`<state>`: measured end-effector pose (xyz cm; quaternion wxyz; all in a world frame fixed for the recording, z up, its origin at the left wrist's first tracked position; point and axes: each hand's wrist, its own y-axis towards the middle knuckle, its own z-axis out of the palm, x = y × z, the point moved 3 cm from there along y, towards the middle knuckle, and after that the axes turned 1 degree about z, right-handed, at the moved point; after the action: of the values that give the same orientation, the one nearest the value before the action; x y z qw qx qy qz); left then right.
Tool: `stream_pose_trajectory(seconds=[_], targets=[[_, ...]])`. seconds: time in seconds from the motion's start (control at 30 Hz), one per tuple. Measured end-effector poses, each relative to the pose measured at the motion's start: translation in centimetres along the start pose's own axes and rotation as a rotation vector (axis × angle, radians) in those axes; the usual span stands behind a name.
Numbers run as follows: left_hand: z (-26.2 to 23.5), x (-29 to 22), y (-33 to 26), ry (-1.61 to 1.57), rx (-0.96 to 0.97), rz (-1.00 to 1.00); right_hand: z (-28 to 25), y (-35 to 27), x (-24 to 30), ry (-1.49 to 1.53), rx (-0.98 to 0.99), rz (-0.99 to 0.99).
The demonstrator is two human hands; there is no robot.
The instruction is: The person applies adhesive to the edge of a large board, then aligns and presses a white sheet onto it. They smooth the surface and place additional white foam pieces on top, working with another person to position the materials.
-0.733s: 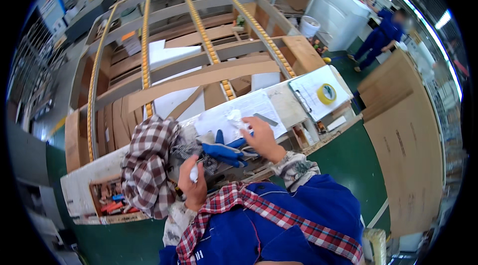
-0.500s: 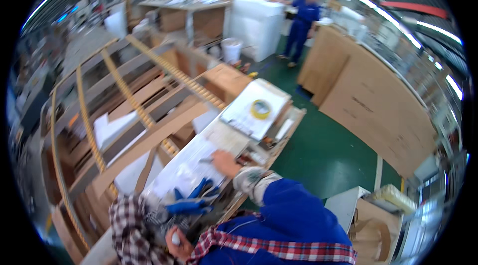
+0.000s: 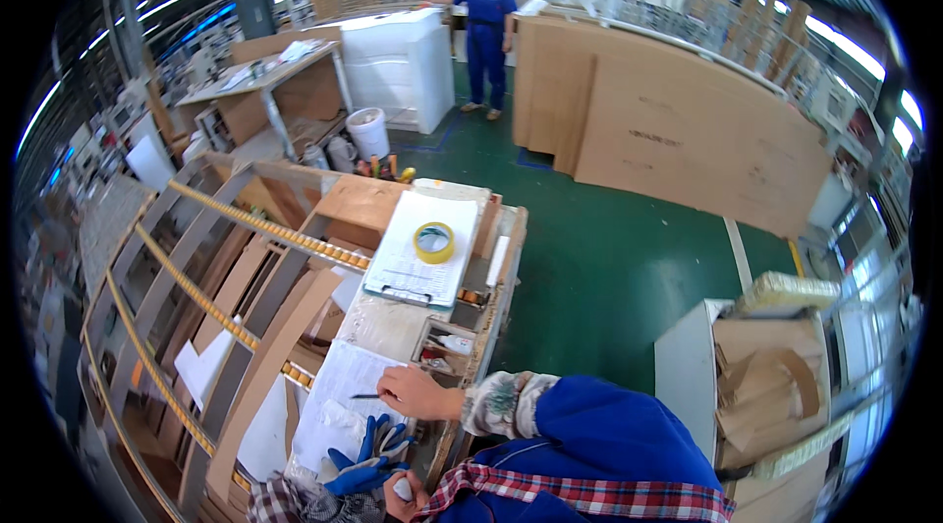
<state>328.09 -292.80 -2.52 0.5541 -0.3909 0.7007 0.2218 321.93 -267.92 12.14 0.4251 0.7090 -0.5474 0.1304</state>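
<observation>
My right hand is closed round a thin dark pen, its tip over a printed white sheet on the narrow bench top. Lower down, close to my body, my left hand is closed on a small white rounded object whose kind I cannot make out. Blue and grey work gloves lie on the sheet's near end, beside a crumpled piece of clear plastic. Beyond the sheet rests a clipboard with papers, and a yellow tape roll sits on it.
A small tray of bottles is set into the bench's right side. On the left stretches a frame with yellow roller strips over cardboard pieces. Large cardboard panels stand across the green floor; a co-worker in blue stands behind.
The view has turned to the right, so the bench and the co-worker appear further left. My right hand still holds the pen over the sheet; the left still grips the white object.
</observation>
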Motion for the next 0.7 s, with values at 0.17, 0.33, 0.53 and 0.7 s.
stream_pose_trajectory(seconds=[0.17,0.33,0.53,0.7], targets=[[7.4,-15.9,1.5,0.23,-0.457,0.031,-8.6,-8.4,0.1,0.123,-0.127,0.316],[11.1,-14.5,5.0,0.306,-0.339,0.245,-14.6,-17.1,-1.4,0.054,-0.39,0.577],[17.9,-14.7,10.4,0.033,-0.118,0.27,-17.8,-20.4,-4.7,0.225,-0.447,0.736],[24.4,-22.3,15.5,0.161,-0.056,0.328,-23.5,-20.5,-10.8,0.079,-0.463,0.552]])
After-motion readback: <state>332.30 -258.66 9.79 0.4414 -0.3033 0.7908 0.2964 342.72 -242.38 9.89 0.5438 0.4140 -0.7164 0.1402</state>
